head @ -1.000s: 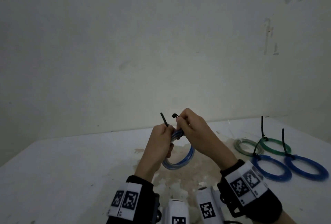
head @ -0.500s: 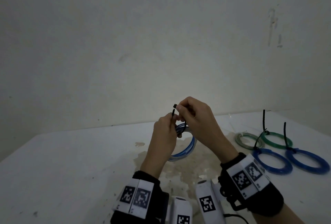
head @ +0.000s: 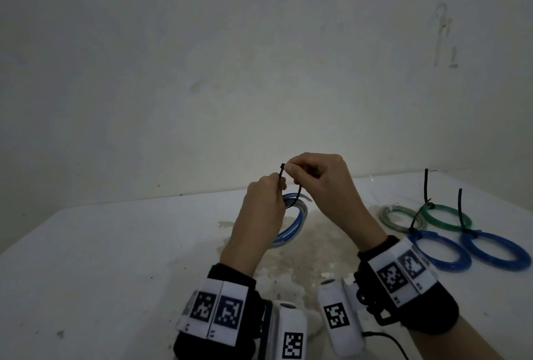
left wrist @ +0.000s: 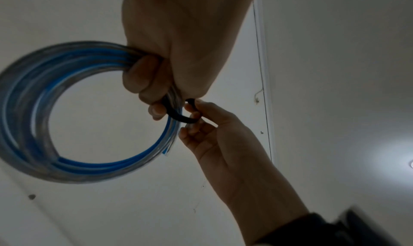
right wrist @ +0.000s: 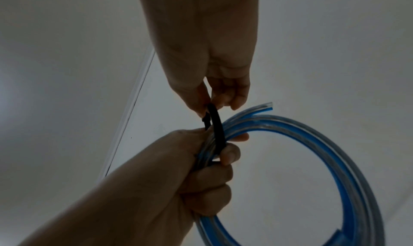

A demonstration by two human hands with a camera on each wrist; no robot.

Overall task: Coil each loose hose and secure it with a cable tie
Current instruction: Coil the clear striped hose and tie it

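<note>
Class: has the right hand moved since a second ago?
Yes. The right hand rose a little, judged against the table's far edge.

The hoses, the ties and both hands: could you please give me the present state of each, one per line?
Blue and clear hose: coiled, held above the table, not yet tied.
Black cable tie: looped round the coil, not yet cinched.
Left hand: grips the coil and the tie.
Right hand: pinches the tie's head end.
Two blue coils: tied, lying on the table.
Green coil: tied, lying flat.
Grey coil: coiled; tie unclear.
</note>
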